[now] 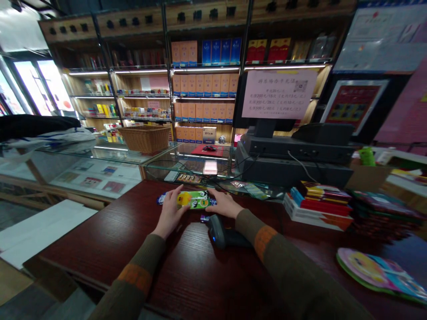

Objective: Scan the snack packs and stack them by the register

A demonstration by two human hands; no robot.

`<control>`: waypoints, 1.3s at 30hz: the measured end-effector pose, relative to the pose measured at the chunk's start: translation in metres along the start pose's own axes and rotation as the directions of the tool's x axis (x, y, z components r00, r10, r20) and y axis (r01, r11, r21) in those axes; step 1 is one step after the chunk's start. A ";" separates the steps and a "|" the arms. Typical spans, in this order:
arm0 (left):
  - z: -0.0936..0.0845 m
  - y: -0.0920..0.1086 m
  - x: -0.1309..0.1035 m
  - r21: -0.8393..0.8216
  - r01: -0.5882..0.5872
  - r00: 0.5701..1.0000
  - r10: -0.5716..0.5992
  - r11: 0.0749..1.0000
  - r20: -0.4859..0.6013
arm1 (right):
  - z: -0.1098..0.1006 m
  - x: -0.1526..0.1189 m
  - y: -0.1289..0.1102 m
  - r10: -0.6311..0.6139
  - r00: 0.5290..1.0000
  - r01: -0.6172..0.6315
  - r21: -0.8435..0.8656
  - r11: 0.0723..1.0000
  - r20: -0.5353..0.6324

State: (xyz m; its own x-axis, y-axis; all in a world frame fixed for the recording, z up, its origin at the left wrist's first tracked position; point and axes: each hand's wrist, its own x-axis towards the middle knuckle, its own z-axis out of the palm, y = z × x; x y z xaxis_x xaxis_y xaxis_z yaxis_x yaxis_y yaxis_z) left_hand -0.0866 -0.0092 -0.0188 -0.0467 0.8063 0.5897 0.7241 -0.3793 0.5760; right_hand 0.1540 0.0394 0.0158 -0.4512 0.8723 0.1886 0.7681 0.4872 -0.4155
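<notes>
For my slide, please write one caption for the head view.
Left hand and right hand hold a green panda-print packet beside a scanner on the dark counter.

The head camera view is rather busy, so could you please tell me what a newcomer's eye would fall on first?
Probably the bright green packet, held between the left hand and the right hand at the dark table's far side. Next might come the black scanner with its blue light, lying just nearer the camera, and the pale pink sign at upper right.

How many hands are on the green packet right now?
2: the left hand at the left part of the green packet, the right hand at its right end.
</notes>
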 end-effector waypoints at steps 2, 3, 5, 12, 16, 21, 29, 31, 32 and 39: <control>0.001 0.004 0.000 -0.026 -0.031 0.999 0.031 0.999 -0.020 | -0.003 -0.002 -0.001 -0.022 1.000 0.022 0.022 1.000 0.013; 0.002 0.006 0.000 -0.037 -0.044 0.999 0.043 0.998 -0.026 | -0.005 -0.003 -0.001 -0.039 0.999 0.039 0.024 0.999 0.006; 0.003 0.011 -0.001 -0.058 -0.061 0.998 0.059 0.996 -0.034 | -0.008 -0.007 0.000 -0.078 0.996 0.078 0.001 0.997 -0.032; 0.010 0.029 0.007 -0.095 -0.132 0.991 0.130 0.987 -0.030 | -0.025 -0.026 0.012 -0.148 0.979 0.132 -0.112 0.985 -0.140; 0.019 0.040 0.014 -0.143 -0.187 0.982 0.189 0.972 -0.002 | -0.036 -0.040 0.022 -0.132 0.968 0.123 -0.058 0.991 -0.213; 0.029 0.060 0.021 -0.216 -0.267 0.956 0.287 0.939 0.064 | -0.042 -0.059 0.038 0.008 0.963 0.028 0.131 0.991 -0.268; 0.057 0.063 0.026 -0.436 -0.262 0.924 0.354 0.861 0.144 | -0.048 -0.094 0.071 0.235 0.966 -0.112 0.645 0.756 -0.108; 0.063 0.062 0.027 -0.458 -0.240 0.928 0.341 0.856 0.151 | -0.048 -0.101 0.079 0.250 0.965 -0.127 0.690 0.712 -0.081; 0.065 0.061 0.027 -0.457 -0.232 0.931 0.332 0.859 0.152 | -0.048 -0.103 0.083 0.253 0.965 -0.131 0.703 0.699 -0.071; 0.071 0.070 0.026 -0.438 -0.180 0.967 0.241 0.881 0.085 | -0.050 -0.111 0.081 0.255 0.963 -0.108 0.750 0.653 -0.084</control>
State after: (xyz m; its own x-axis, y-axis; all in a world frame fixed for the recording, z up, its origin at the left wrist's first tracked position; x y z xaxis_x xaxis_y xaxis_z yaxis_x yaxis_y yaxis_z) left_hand 0.0120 0.0174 -0.0037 0.1877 0.7271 0.6604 0.3445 -0.6784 0.6489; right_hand 0.2890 -0.0160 0.0052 -0.2007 0.9681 0.1500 0.2099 0.1921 -0.9587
